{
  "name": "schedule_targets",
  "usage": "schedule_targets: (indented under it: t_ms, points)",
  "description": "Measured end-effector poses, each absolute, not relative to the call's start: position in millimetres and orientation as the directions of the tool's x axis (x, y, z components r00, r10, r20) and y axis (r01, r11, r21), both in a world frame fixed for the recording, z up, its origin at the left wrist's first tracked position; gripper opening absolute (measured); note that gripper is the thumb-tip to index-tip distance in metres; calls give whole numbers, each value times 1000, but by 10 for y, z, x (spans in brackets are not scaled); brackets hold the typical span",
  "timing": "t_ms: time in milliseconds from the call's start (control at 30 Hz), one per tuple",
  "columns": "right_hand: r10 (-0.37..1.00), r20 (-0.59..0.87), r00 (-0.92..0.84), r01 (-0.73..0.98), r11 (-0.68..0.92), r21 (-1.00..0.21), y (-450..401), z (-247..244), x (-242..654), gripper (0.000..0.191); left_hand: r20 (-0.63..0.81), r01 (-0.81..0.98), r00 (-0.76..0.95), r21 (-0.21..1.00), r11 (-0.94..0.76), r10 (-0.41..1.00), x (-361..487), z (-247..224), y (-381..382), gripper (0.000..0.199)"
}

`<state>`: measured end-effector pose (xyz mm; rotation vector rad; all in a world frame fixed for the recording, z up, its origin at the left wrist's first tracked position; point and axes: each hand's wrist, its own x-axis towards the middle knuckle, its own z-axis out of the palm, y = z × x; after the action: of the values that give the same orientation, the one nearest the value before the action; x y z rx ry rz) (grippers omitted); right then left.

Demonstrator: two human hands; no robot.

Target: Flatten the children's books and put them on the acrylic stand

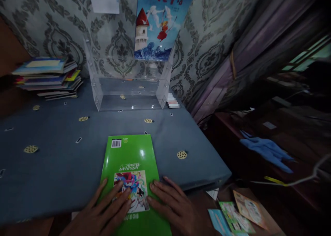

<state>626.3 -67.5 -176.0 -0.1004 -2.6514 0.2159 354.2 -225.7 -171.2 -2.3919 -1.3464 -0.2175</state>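
A green book (131,153) lies at the near edge of the grey-blue table, its barcode at the far left corner and its printed text upside down. My left hand (103,208) rests on the lower left part of the cover with its fingers spread, partly over the colourful picture. On the right side of the same book lies my right hand (173,203), fingers stretched out and reaching the picture's right edge. Neither hand is closed around anything. Farther back stands a clear acrylic rack (129,101), with a blue illustrated book (157,25) upright at its top right.
A stack of books (49,75) sits at the table's back left. Right of the table are a purple curtain (219,77), a blue glove-like item (266,149) and a pale cable. Several booklets (236,217) lie lower down at the bottom right.
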Motion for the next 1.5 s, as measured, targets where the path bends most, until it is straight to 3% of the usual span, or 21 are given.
schedule_targets:
  t_ms: [133,267,400,500,633,733,1000,1133,1233,1300,1367,1500]
  points:
    - [39,507,-861,-83,973,-215,-599,-1517,6258,28,302,830,558,-197,-522,773,3535,-1528,-2296,62]
    - [120,606,-786,-167,903,-396,-449,-1166,6115,28,371,835,517,-21,-549,772,3400,-1333,-2306,63]
    - [299,642,-706,-188,795,-577,-233,-912,5888,30,329,835,238,411,-366,914,3207,-952,-2164,58]
    - [470,562,-680,-116,688,-716,-33,-869,5700,45,272,675,-47,718,-171,961,3110,-657,-1852,51]
    - [620,499,-605,-59,590,-805,235,-1018,5436,53,288,524,-383,850,-50,878,3081,-640,-1311,54]
    - [643,483,-594,-77,552,-830,396,-1196,5264,52,289,477,-466,878,-38,836,3079,-850,-1008,55]
    - [690,394,-607,-129,404,-906,573,-1405,5001,51,314,492,-399,866,-88,861,2961,-1088,-749,67]
    - [731,316,-605,-126,304,-944,558,-1479,4906,47,139,313,-428,950,2,893,2846,-1181,-738,71]
    - [735,253,-630,16,338,-941,591,-1578,4882,44,-28,274,-378,951,141,925,2706,-1283,-752,66]
    - [733,235,-639,187,444,-877,636,-1640,4895,38,-67,441,-361,867,233,930,2590,-1331,-770,59]
    - [718,253,-649,317,557,-767,680,-1688,4917,34,-35,654,-342,709,265,939,2487,-1348,-792,52]
    - [663,342,-666,361,688,-630,717,-1737,4942,28,-47,851,-281,450,272,958,2428,-1311,-838,41]
